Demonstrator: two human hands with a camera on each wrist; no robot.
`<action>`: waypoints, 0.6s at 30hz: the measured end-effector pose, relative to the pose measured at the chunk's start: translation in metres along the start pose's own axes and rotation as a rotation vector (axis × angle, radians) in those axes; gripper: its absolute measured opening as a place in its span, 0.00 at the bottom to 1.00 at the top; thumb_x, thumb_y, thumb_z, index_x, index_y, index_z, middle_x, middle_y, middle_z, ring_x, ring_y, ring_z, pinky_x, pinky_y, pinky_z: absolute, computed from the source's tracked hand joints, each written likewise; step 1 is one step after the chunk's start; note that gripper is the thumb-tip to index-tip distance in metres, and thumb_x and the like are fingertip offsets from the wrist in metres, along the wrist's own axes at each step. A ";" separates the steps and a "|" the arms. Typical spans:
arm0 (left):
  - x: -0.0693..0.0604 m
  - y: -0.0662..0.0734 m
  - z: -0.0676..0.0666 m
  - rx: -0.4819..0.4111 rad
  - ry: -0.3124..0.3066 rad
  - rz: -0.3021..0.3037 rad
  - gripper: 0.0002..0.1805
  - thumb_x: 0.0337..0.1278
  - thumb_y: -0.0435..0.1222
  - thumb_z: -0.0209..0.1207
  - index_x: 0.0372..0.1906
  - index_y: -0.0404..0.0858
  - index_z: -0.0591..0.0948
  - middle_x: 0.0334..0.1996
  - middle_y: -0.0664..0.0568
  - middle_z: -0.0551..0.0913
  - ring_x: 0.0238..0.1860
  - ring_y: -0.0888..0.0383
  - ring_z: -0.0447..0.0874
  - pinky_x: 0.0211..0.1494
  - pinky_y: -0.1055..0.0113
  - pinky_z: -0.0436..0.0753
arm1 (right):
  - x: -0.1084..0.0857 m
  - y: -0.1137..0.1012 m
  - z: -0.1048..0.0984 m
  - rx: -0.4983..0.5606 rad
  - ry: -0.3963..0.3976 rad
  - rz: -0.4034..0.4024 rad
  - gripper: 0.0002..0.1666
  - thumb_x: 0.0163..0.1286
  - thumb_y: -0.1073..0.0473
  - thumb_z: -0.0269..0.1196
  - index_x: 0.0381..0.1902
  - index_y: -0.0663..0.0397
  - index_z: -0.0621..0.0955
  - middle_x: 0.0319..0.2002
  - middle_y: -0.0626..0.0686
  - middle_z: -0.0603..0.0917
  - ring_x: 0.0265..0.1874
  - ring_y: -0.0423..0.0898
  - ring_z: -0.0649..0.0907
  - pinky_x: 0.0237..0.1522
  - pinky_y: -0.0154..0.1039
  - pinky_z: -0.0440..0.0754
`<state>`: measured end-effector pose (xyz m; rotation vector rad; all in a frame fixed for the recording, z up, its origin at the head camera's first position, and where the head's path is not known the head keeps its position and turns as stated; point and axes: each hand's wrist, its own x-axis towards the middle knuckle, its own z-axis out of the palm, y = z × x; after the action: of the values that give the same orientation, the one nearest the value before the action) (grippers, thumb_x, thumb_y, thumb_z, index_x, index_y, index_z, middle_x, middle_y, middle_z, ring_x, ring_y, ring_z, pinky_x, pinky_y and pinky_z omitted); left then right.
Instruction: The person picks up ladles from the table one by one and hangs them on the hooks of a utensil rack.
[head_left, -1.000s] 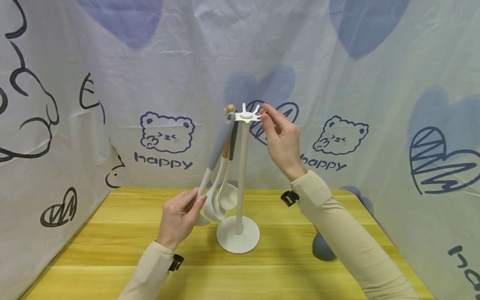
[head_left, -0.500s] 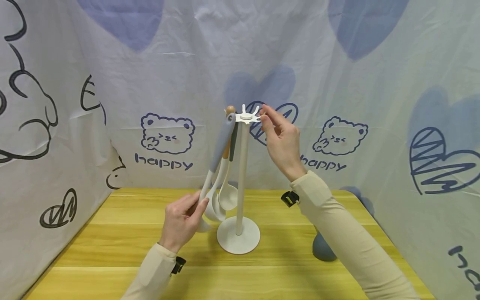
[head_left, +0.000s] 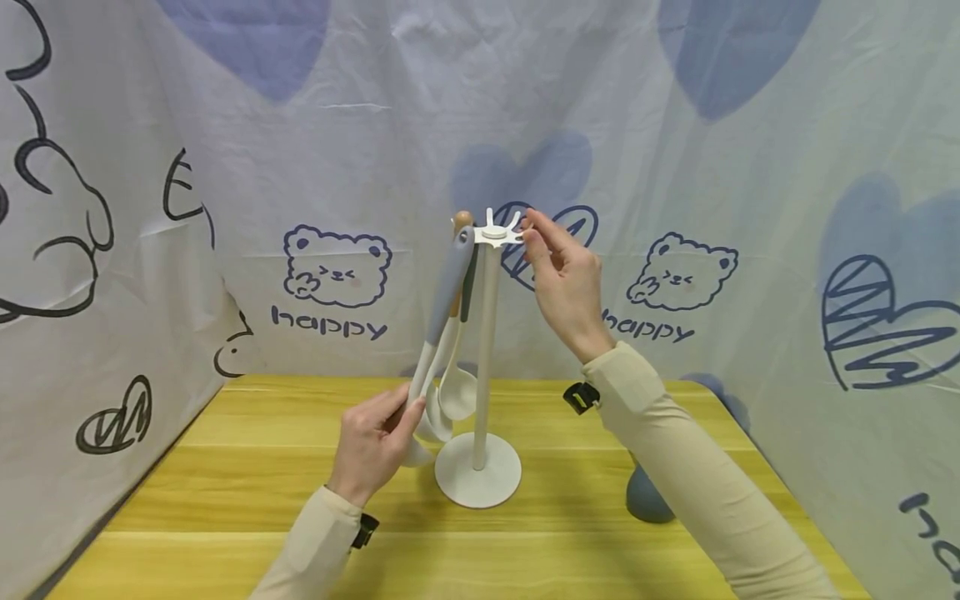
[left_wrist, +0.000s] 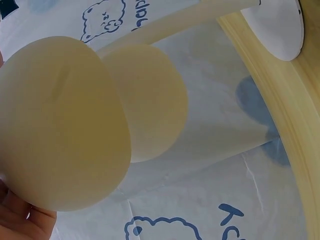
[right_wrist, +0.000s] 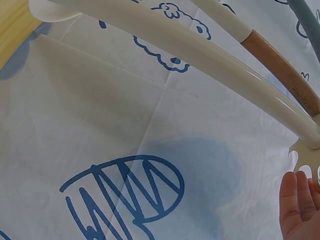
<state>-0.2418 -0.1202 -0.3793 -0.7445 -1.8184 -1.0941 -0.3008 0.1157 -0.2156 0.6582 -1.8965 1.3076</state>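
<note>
A white utensil stand (head_left: pixel 484 358) with a pronged top (head_left: pixel 493 233) stands on the table. Near its top right, my right hand (head_left: pixel 567 287) pinches one prong between thumb and fingers. A spoon with a blue-grey handle (head_left: pixel 448 287) hangs by its handle hole from a left prong, tilted outward at the bottom. My left hand (head_left: pixel 377 446) grips its white shaft low down. Its egg-shaped bowl (left_wrist: pixel 65 125) fills much of the left wrist view. Behind it hang a wooden-handled ladle (right_wrist: pixel 280 62) and a dark-handled spoon (head_left: pixel 458 392).
At the right, a dark blue rounded object (head_left: pixel 648 497) is partly hidden by my right sleeve. The stand's round base (head_left: pixel 461 479) rests on the yellow wooden table (head_left: pixel 247 467). Printed cloth walls (head_left: pixel 480 100) enclose the back and sides.
My left hand has moved a little to the right, bringing the blue-handled spoon's lower end closer to the pole. My right hand has stayed at the prong.
</note>
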 end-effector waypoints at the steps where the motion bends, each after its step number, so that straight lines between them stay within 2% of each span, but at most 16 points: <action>1: 0.000 0.000 0.000 -0.002 0.003 0.006 0.12 0.52 0.23 0.65 0.43 0.30 0.86 0.21 0.50 0.83 0.18 0.68 0.70 0.19 0.80 0.71 | 0.000 0.000 0.000 0.000 -0.001 0.003 0.24 0.77 0.50 0.53 0.66 0.50 0.76 0.60 0.52 0.82 0.43 0.47 0.86 0.45 0.32 0.84; 6: 0.000 -0.002 0.002 -0.010 0.009 0.016 0.13 0.51 0.22 0.66 0.43 0.30 0.86 0.23 0.50 0.84 0.19 0.69 0.71 0.19 0.80 0.72 | 0.001 0.001 0.001 -0.004 -0.007 0.017 0.24 0.77 0.49 0.53 0.66 0.50 0.75 0.60 0.52 0.81 0.45 0.48 0.86 0.50 0.37 0.84; 18: -0.003 -0.006 0.009 0.016 -0.025 -0.005 0.09 0.53 0.24 0.65 0.41 0.32 0.86 0.19 0.53 0.81 0.18 0.69 0.68 0.17 0.80 0.70 | 0.000 0.002 0.002 -0.012 -0.008 0.013 0.24 0.77 0.48 0.53 0.66 0.49 0.75 0.61 0.51 0.81 0.46 0.46 0.87 0.49 0.35 0.85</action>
<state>-0.2486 -0.1144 -0.3860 -0.7474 -1.8487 -1.0773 -0.3023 0.1149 -0.2173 0.6472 -1.9160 1.3023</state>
